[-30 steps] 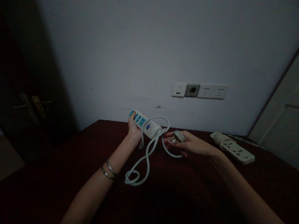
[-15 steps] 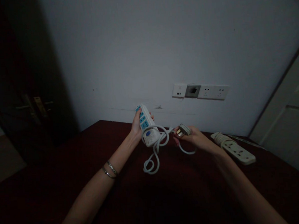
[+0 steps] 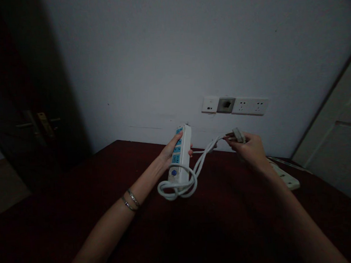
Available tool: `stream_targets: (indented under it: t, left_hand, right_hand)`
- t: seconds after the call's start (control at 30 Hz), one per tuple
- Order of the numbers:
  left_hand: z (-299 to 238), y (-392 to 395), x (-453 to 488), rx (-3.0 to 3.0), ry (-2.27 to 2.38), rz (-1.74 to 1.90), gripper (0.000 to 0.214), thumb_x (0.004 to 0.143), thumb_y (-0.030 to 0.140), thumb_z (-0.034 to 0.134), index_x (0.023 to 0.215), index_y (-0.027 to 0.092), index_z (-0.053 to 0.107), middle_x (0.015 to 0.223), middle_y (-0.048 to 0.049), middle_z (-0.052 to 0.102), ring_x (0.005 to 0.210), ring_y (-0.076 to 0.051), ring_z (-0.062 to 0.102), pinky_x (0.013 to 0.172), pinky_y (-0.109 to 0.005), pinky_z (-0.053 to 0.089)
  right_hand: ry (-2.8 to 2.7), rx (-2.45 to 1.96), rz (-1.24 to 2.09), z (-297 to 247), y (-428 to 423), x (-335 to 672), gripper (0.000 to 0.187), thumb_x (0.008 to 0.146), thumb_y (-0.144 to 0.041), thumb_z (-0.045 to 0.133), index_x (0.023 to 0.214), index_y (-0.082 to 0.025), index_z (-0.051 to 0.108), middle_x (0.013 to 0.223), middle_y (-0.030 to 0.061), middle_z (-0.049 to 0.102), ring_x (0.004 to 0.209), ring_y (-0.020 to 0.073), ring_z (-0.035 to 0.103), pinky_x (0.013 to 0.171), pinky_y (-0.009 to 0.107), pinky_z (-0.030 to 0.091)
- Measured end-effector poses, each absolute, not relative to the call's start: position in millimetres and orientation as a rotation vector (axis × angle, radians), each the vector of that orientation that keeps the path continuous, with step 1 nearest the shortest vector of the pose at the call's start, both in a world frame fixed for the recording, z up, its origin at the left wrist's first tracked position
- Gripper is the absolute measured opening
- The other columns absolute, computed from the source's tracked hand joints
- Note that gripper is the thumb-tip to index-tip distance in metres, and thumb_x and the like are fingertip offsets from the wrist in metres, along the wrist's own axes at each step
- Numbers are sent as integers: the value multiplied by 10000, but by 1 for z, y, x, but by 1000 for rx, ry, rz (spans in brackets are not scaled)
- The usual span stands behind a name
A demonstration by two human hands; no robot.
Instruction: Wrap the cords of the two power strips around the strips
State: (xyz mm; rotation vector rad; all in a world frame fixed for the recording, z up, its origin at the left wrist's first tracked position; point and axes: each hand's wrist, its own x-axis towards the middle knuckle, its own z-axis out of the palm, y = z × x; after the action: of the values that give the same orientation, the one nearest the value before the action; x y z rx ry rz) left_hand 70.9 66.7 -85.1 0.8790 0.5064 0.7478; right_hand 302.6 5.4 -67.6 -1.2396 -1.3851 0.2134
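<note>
My left hand (image 3: 171, 148) is closed around a white power strip (image 3: 185, 154) with blue sockets and a round blue button, held tilted above the dark red table. Its white cord (image 3: 201, 158) loops loosely about the strip's lower end and stretches across to my right hand (image 3: 250, 144). Between the fingers of that hand is the grey-white plug (image 3: 239, 135), its prongs facing left, with the cord pinched beside it. Part of the plug is hidden by the fingers.
The dark red tabletop (image 3: 130, 166) meets the wall behind. Wall sockets (image 3: 250, 106) and a grey wall plate (image 3: 226, 105) are set above it. A second power strip (image 3: 287, 178) lies at right, partly behind my right forearm. Doors stand at both sides.
My right hand has moved right and up with the plug, drawing the cord out longer. My left hand has shifted slightly right, and the power strip stands more upright.
</note>
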Motion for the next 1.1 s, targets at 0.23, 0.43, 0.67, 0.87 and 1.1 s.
stream_targets:
  t: [0.23,0.43,0.67,0.87,1.1]
  left_hand:
    - [-79,49,85,808,424,691,520,820,574,453,884,78,600,528,-108,610,446,-172,587,405,-240,463]
    - [-83,54,82,799,399,685,467,805,517,527,919,70,604,556,-129,630,454,-190,608,417,-249,474]
    - [-85,75,73,746,515,870,478,797,501,555,971,59,606,564,-131,641,451,-199,608,433,-279,488]
    - [-84,77,71,752,548,907,442,799,502,558,921,80,610,563,-130,645,453,-202,615,457,-294,496]
    - [-74,62,78,746,526,990,400,768,447,624,949,91,598,591,-124,654,456,-211,615,451,-301,479]
  right_hand:
    - [-1110,-1369,189,-65,12,347,213,533,-224,657,718,-131,707,676,62,674,564,153,550,471,246,398]
    - [-1025,-1331,178,-64,9,344,184,524,-234,673,687,-149,696,707,67,677,613,172,571,484,261,431]
    - [-925,-1349,144,-78,19,365,234,540,-265,684,742,-148,704,664,47,640,552,152,523,445,264,410]
    - [-895,-1421,152,-95,36,374,260,515,-287,704,711,-115,695,581,27,607,524,145,528,444,249,394]
    - [-1240,-1427,310,-97,34,370,306,558,-275,679,834,-148,717,662,39,669,622,182,596,526,268,437]
